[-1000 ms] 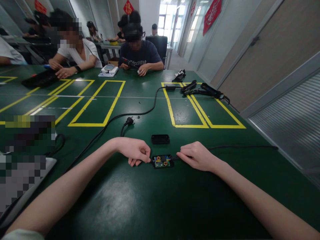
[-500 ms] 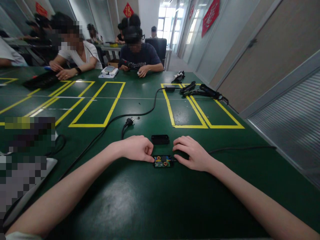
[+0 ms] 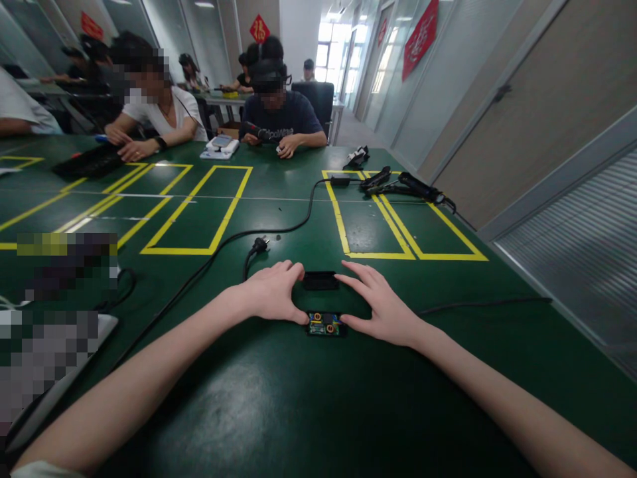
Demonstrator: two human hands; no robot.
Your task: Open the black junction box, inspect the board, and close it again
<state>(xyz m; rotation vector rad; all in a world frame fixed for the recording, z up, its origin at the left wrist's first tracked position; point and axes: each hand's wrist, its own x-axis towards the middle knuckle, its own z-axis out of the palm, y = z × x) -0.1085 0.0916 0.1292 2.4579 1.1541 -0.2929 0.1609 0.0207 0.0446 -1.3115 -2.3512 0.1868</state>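
Observation:
A small black case with a circuit board (image 3: pixel 326 324) in it lies on the green table (image 3: pixel 239 418), with copper coils and coloured wires showing. Just beyond it is an empty black cover (image 3: pixel 320 280). My left hand (image 3: pixel 275 292) has its thumb at the board case's left end and its fingertips at the cover's left end, thumb and fingers apart. On the other side, my right hand (image 3: pixel 381 305) is spread, its thumb at the case's right end and its index finger at the cover's right edge. Black cables run from behind both hands.
A black plug (image 3: pixel 259 245) and long cable (image 3: pixel 239 234) lie beyond my left hand. Black clamp-like parts (image 3: pixel 408 186) rest at the back right. People sit across the table; a grey-edged device (image 3: pixel 94 342) is at the left.
My left fingers have opened out and reached the cover. My right hand's fingers have spread, its index finger moving to the cover and its thumb to the case. The view has shifted slightly.

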